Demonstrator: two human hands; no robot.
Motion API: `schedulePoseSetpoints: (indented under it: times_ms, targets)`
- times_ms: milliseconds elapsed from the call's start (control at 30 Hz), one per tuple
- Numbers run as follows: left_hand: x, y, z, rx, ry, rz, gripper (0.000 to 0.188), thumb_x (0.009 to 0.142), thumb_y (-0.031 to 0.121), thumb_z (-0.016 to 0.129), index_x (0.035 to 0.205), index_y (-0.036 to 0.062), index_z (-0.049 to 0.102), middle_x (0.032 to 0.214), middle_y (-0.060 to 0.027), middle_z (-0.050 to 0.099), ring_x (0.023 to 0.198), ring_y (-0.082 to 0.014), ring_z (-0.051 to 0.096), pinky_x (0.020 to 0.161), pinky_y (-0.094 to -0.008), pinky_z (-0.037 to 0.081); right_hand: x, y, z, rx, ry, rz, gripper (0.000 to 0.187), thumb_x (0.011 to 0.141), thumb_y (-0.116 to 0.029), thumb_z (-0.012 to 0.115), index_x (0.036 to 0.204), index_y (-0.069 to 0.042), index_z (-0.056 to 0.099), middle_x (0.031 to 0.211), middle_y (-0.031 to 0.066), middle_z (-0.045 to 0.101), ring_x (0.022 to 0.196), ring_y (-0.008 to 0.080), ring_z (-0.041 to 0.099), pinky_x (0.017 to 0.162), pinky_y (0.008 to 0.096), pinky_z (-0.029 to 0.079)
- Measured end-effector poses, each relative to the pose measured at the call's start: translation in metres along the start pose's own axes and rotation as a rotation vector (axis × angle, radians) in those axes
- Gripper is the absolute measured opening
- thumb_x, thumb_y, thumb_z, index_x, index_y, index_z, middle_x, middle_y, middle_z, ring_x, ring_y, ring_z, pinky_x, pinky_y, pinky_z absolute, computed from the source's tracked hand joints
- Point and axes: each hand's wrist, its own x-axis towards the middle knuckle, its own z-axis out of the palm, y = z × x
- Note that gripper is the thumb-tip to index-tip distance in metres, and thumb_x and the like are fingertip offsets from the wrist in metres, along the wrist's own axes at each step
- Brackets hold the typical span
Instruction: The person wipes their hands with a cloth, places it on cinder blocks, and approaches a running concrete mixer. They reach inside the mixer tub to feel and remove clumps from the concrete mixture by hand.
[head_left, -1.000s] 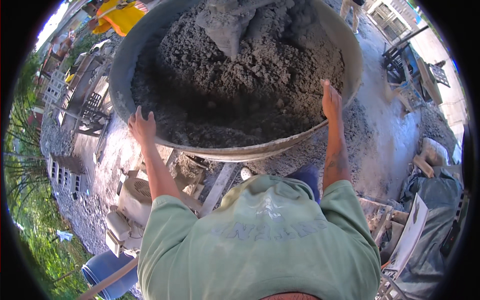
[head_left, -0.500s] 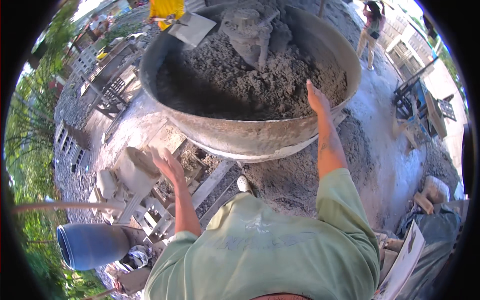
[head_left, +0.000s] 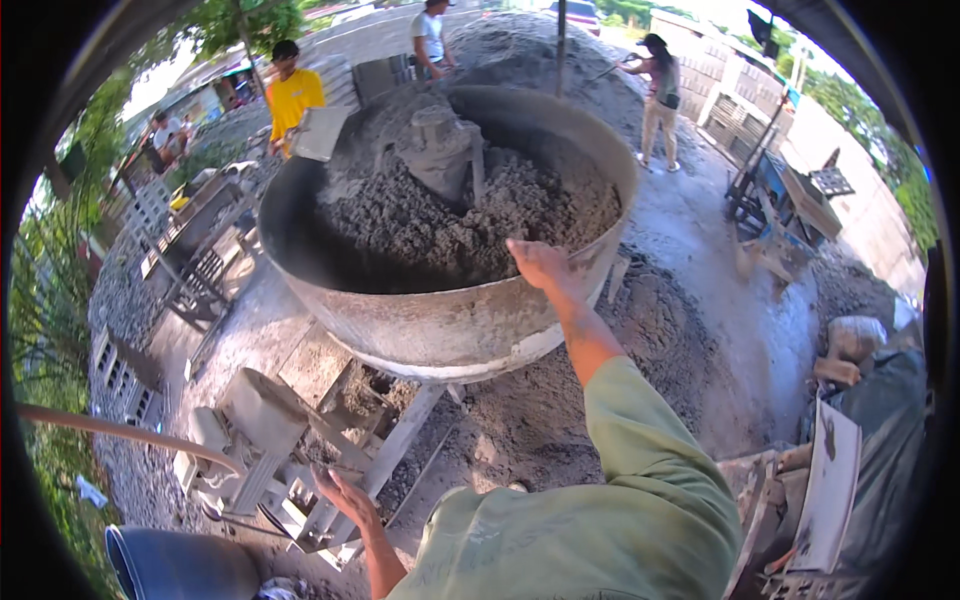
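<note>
A big round mixing pan (head_left: 440, 320) stands in front of me, crusted grey on the outside. Damp grey concrete mix (head_left: 450, 220) is heaped inside it around a caked central hub (head_left: 437, 150). My right hand (head_left: 543, 266) is at the front right rim, empty, fingers stretched toward the mix; whether it touches the rim I cannot tell. Lower on the left, my left hand (head_left: 345, 497) hangs open with nothing in it. It is near a mortar-caked machine (head_left: 265, 410) and wooden boards (head_left: 405, 440).
A person in a yellow shirt (head_left: 294, 105) stands at the far left beside a flat plate (head_left: 321, 133) on the rim. Two others stand farther back near a sand pile (head_left: 510, 55). A blue barrel (head_left: 185, 565) is at lower left; a blue-framed bench (head_left: 790, 200) stands right.
The view has tilted up, showing more people behind the pan. My right hand has shifted left relative to the rim, and my left hand is lower in the picture.
</note>
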Motion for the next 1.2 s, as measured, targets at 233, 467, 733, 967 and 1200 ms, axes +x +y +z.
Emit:
schedulePoseSetpoints:
  times_ms: [233, 467, 733, 967, 1200]
  targets:
    - [-0.001, 0.035, 0.039, -0.252, -0.325, 0.035, 0.055, 0.100, 0.031, 0.039, 0.142, -0.0020, 0.026, 0.140, -0.0227, 0.034, 0.130, -0.0309, 0.035, 0.107, -0.0398, 0.028, -0.015, -0.018, 0.009, -0.078, -0.127, 0.017, 0.079, 0.092, -0.065, 0.011, 0.138, -0.009, 0.044, 0.142, 0.0105, 0.043, 0.138, 0.0279, 0.027, 0.113, 0.0554, 0.011]
    - [0.012, 0.038, 0.029, -0.250, -0.390, 0.067, 0.059, 0.100, 0.034, 0.039, 0.142, -0.0035, 0.024, 0.143, -0.0223, 0.031, 0.131, -0.0321, 0.033, 0.109, -0.0411, 0.026, -0.026, -0.020, 0.010, -0.201, -0.093, 0.029, 0.081, 0.093, -0.064, 0.015, 0.142, -0.003, 0.035, 0.148, 0.0124, 0.032, 0.140, 0.0308, 0.019, 0.113, 0.0552, 0.010]
    - [0.064, 0.116, 0.077, -0.372, -0.396, 0.214, 0.059, 0.099, 0.035, 0.040, 0.142, -0.0036, 0.027, 0.145, -0.0249, 0.027, 0.133, -0.0342, 0.031, 0.111, -0.0426, 0.022, -0.028, -0.021, 0.012, -0.173, -0.050, 0.044, 0.088, 0.090, -0.069, 0.015, 0.145, -0.002, 0.027, 0.151, 0.0154, 0.024, 0.142, 0.0303, 0.016, 0.114, 0.0524, 0.009]
    - [0.119, 0.178, 0.180, -0.079, -0.279, 0.707, 0.061, 0.098, 0.036, 0.041, 0.143, -0.0020, 0.026, 0.143, -0.0292, 0.028, 0.133, -0.0389, 0.029, 0.109, -0.0467, 0.023, -0.029, -0.023, 0.012, -0.081, -0.028, 0.002, 0.086, 0.089, -0.069, 0.021, 0.145, -0.004, 0.027, 0.152, 0.0149, 0.023, 0.142, 0.0322, 0.014, 0.114, 0.0531, 0.008]
    - [0.169, 0.152, 0.278, 0.360, -0.115, 0.529, 0.064, 0.095, 0.043, 0.043, 0.146, 0.0086, 0.026, 0.140, -0.0304, 0.032, 0.131, -0.0419, 0.030, 0.108, -0.0478, 0.024, -0.030, -0.021, 0.011, 0.016, -0.062, -0.064, 0.081, 0.091, -0.065, 0.025, 0.146, -0.006, 0.026, 0.153, 0.0143, 0.020, 0.142, 0.0337, 0.013, 0.113, 0.0550, 0.006]
